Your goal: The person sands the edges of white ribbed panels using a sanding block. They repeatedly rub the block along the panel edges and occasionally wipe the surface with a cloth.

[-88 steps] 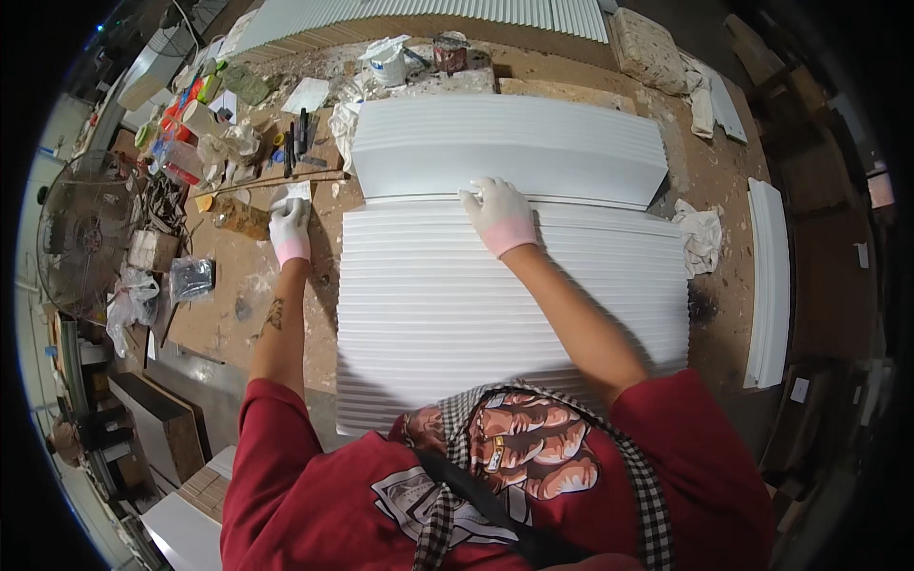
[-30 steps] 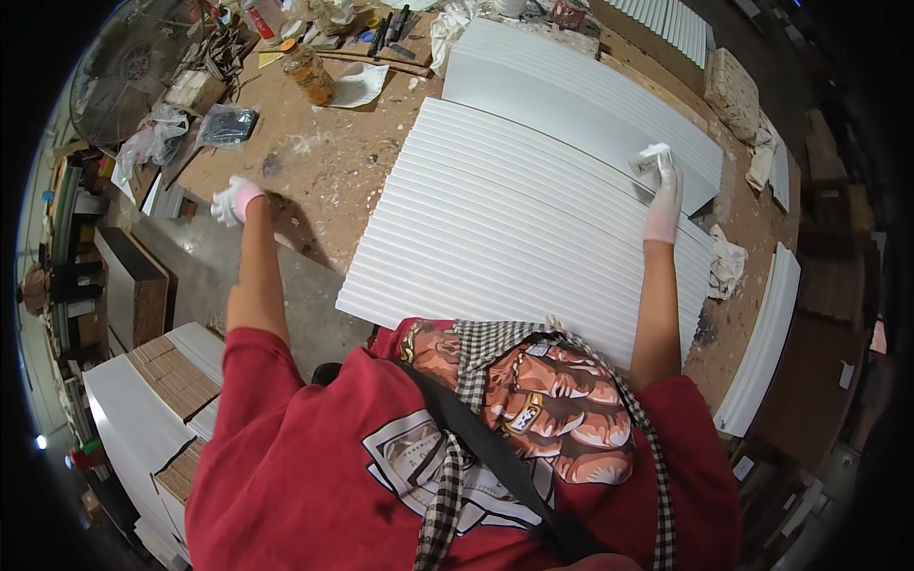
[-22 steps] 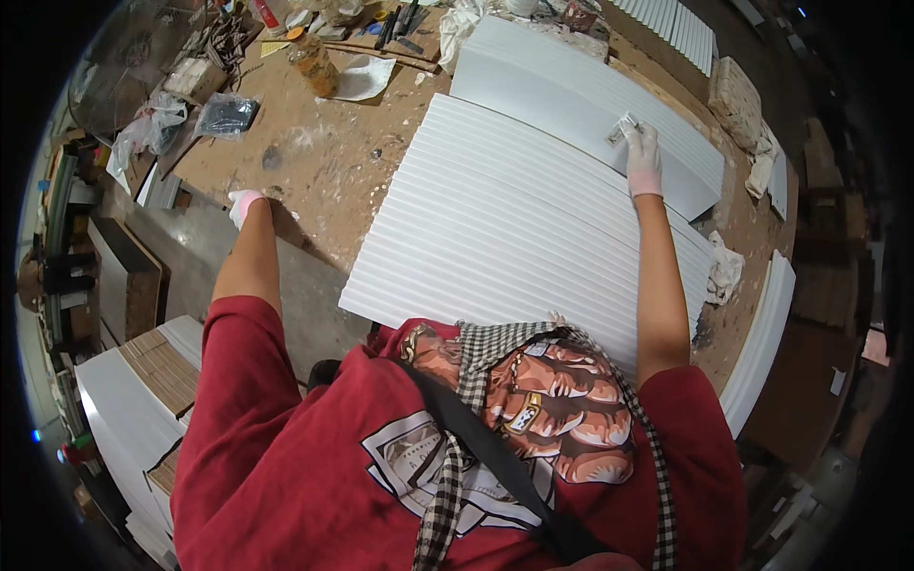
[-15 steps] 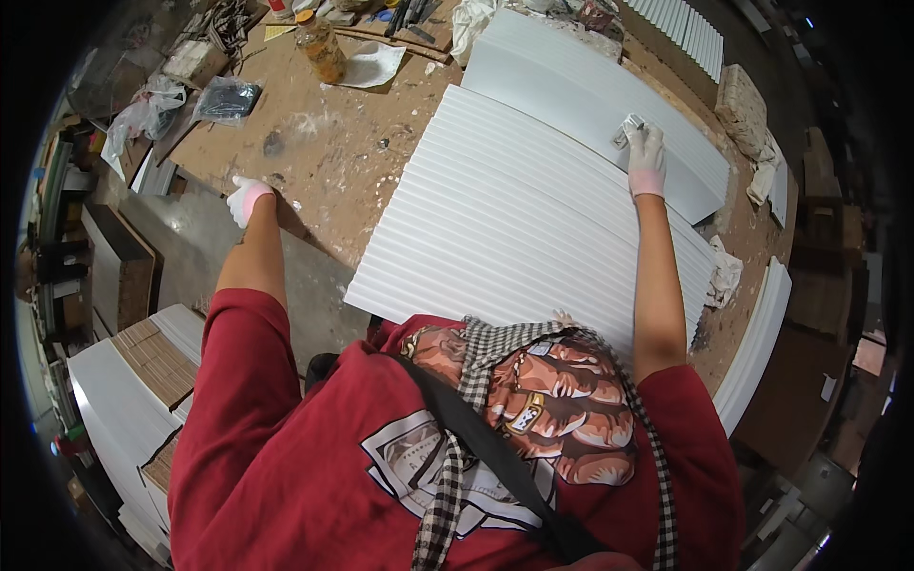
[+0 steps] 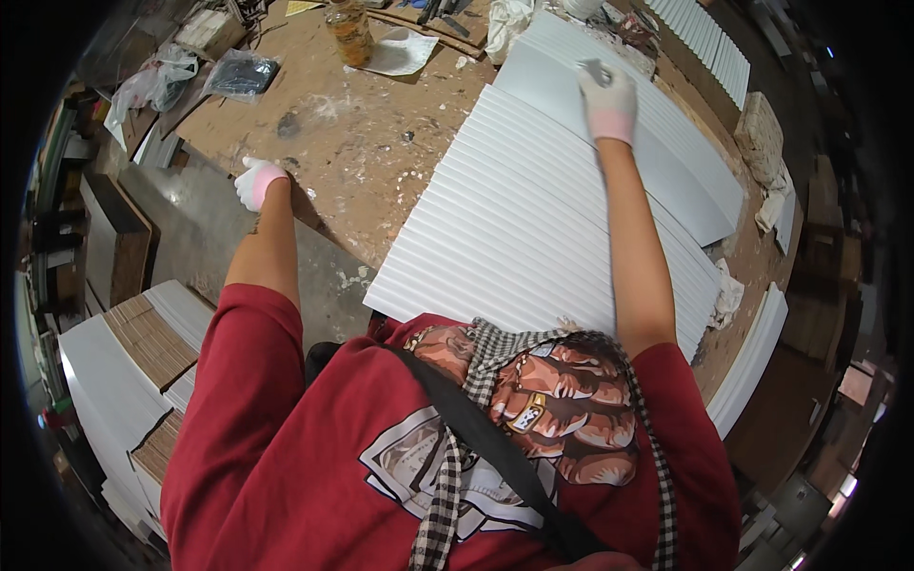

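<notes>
My right hand (image 5: 609, 103), in a white glove with a pink cuff, is closed around a small shiny grey tool (image 5: 594, 69) whose kind I cannot make out. It is over the far group of smooth white strips (image 5: 657, 152), which lie close together. Nearer to me spreads a wide row of ridged white strips (image 5: 505, 209), with my right forearm across it. At the left edge of the worktable (image 5: 352, 143), my gloved left hand (image 5: 260, 183) has its fingers curled over the edge and its thumb on top.
Across the table stand a jar (image 5: 349, 33) and a paper sheet (image 5: 405, 52). A plastic-wrapped dark item (image 5: 243, 74) lies at the far left. Crumpled white cloth (image 5: 728, 295) is by the right end of the strips. Stacked boards (image 5: 114, 381) stand at my lower left.
My right hand has moved left and farther away along the smooth strips with the grey tool. The whole view has shifted slightly; my left hand stays at the table edge.
</notes>
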Demonstrator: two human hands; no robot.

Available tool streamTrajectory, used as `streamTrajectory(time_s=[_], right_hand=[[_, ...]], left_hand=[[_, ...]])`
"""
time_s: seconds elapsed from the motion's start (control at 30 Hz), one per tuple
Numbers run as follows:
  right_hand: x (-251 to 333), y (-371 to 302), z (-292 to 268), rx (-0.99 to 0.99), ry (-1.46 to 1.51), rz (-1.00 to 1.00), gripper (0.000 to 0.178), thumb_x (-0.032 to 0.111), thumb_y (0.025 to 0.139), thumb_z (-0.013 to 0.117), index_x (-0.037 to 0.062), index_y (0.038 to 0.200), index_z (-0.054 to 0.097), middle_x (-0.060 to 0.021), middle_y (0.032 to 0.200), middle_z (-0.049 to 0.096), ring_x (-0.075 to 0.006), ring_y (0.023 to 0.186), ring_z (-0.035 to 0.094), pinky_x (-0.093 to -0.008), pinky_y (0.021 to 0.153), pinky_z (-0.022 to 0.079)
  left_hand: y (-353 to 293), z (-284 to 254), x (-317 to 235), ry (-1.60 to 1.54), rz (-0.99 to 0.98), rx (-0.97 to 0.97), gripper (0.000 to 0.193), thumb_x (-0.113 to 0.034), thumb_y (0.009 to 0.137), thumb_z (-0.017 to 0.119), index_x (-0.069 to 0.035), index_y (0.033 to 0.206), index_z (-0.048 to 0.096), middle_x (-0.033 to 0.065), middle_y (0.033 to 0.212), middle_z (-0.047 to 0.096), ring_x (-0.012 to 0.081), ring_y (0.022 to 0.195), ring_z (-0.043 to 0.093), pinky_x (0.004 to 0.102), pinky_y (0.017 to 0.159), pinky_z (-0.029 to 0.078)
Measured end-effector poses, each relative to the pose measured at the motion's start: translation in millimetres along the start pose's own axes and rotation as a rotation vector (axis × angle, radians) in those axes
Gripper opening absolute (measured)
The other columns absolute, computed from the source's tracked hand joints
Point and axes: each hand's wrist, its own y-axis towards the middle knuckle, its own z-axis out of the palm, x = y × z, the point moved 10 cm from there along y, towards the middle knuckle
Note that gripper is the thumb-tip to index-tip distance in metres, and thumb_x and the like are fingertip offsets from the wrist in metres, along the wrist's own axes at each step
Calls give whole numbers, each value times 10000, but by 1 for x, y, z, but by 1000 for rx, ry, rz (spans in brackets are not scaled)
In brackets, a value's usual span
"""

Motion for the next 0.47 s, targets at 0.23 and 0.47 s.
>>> streamTrajectory(time_s=[0.23, 0.47], right_hand=[[80, 10, 65, -25, -162, -247, 413, 331, 769, 811, 52, 1070, 759, -234, 1079, 660, -397, 1032, 646, -460, 945, 535], [84, 8, 69, -49, -204, -248, 439, 350, 754, 836, 62, 1077, 760, -233, 1081, 654, -413, 1029, 644, -478, 945, 536]], left_hand=[[1, 0, -1, 16, 20, -6, 609, -580, 996, 511, 0, 1042, 690, 177, 1059, 749, 352, 1001, 735, 462, 870, 573], [10, 12, 3, 38, 24, -54, 645, -623, 972, 534, 0, 1046, 687, 180, 1065, 749, 387, 997, 731, 476, 879, 572]])
